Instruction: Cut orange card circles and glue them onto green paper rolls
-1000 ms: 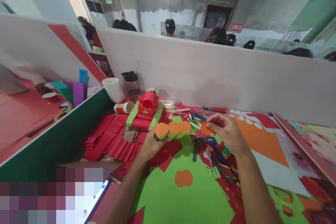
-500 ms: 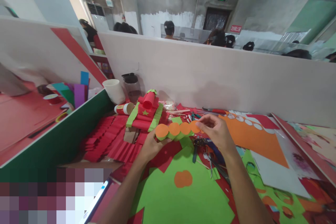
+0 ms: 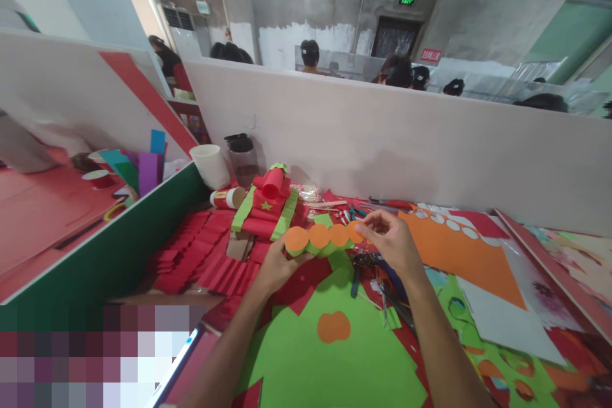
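A joined row of green paper pieces [image 3: 313,251] is held up over the desk, its near face covered with several orange paper circles [image 3: 319,236]. My left hand [image 3: 275,268] grips its left end from below, thumb along the lower edge. At the other end, my right hand [image 3: 389,239] pinches the rightmost orange circle [image 3: 354,231] between thumb and fingertips. Under both hands lies a large green paper sheet [image 3: 335,370] carrying loose, overlapping orange circles [image 3: 333,327]. Just behind the row stands a red and green paper model [image 3: 268,204] with a star.
Pleated red paper [image 3: 191,248] fills the left side. Pliers and other tools [image 3: 382,280] lie by my right forearm. An orange sheet with cut-out holes [image 3: 463,261] and a white card [image 3: 511,319] are at right. A white cup [image 3: 210,166] and dark-lidded bottle [image 3: 243,156] stand behind.
My right hand has shifted slightly left and down, and the rightmost orange circle sits closer in line with the others. My left hand holds nearly still.
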Available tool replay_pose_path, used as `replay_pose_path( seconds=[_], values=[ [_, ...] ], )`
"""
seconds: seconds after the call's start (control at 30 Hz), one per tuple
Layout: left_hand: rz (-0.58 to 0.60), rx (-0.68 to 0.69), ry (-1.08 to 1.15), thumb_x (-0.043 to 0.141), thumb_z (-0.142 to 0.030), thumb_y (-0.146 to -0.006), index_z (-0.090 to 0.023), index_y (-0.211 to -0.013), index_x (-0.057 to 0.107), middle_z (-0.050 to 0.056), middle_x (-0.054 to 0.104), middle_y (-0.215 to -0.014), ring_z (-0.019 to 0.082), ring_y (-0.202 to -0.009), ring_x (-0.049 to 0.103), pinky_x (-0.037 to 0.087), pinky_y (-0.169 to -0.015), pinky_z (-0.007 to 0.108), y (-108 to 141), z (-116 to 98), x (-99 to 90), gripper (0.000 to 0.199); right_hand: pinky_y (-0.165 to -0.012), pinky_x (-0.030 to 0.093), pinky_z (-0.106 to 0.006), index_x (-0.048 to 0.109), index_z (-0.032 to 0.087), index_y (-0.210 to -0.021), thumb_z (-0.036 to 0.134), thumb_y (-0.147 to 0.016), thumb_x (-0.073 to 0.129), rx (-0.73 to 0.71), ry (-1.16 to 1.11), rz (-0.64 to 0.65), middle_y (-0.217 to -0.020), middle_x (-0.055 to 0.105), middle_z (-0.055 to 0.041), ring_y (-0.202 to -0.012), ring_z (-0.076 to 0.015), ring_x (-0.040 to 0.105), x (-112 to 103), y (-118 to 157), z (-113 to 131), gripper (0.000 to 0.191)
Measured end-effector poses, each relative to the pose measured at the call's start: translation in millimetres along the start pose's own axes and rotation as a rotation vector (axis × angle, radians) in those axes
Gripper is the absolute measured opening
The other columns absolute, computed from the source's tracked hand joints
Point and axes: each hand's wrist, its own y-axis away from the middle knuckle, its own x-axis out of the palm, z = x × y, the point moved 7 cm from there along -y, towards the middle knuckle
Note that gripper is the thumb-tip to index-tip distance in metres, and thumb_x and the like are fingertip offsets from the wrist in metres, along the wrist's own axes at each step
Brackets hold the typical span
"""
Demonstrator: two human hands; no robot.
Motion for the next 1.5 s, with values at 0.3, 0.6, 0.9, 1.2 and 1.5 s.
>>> replay_pose_path(
  seconds=[0.3, 0.6, 0.9, 1.2, 1.5],
  values=[
    [0.003, 0.028, 0.003, 0.082, -0.043, -0.06, -0.015, -0.1, 0.068, 0.008, 0.074, -0.094, 0.028, -0.1, 0.067, 0.056, -0.084, 0.037, -0.7, -2.2, 0.1, 0.051, -0.063, 0.048, -0.026, 0.063, 0.018, -0.09, 0.048, -0.079, 0.07, -0.019, 0.01, -0.092, -0.078, 0.063, -0.0027, -0.071, -0.0163, 0.059, -14.3, -3.6, -2.6, 0.033],
    [0.007, 0.03, 0.017, 0.083, -0.041, -0.061, -0.014, -0.104, 0.067, 0.01, 0.073, -0.105, 0.027, -0.096, 0.068, 0.055, -0.086, 0.036, 0.3, -2.0, 1.0, 0.053, -0.09, 0.05, -0.033, 0.063, 0.02, -0.106, 0.045, -0.083, 0.068, 0.015, -0.241, 0.074, -0.109, 0.07, -0.0093, -0.107, -0.0216, 0.064, 6.8, -3.4, -11.0, 0.034],
    [0.037, 0.034, 0.014, 0.082, -0.04, -0.063, -0.012, -0.107, 0.065, 0.011, 0.072, -0.105, 0.026, -0.095, 0.067, 0.055, -0.085, 0.036, -0.7, 4.3, 2.9, 0.054, -0.08, 0.05, -0.031, 0.064, 0.02, -0.096, 0.043, -0.075, 0.075, 0.047, -0.19, 0.037, -0.095, 0.068, -0.0056, -0.091, -0.0207, 0.065, 23.2, -3.0, -20.4, 0.032],
    [0.057, 0.062, 0.004, 0.08, -0.037, -0.067, -0.014, -0.11, 0.064, 0.011, 0.071, -0.11, 0.026, -0.1, 0.066, 0.053, -0.087, 0.034, -0.5, 4.2, 3.9, 0.051, -0.071, 0.049, -0.029, 0.063, 0.019, -0.09, 0.046, -0.08, 0.069, 0.031, -0.173, 0.005, -0.085, 0.067, -0.0048, -0.081, -0.0194, 0.063, 20.9, -4.3, -17.7, 0.029],
    [0.018, 0.03, -0.019, 0.082, -0.04, -0.063, -0.013, -0.105, 0.065, 0.012, 0.072, -0.106, 0.027, -0.097, 0.067, 0.054, -0.085, 0.035, 0.4, -1.6, 1.7, 0.053, -0.072, 0.046, -0.028, 0.064, 0.02, -0.096, 0.053, -0.083, 0.065, 0.096, -0.243, 0.022, -0.089, 0.069, -0.0051, -0.084, -0.0199, 0.063, 15.0, -6.2, -30.8, 0.036]
  ],
)
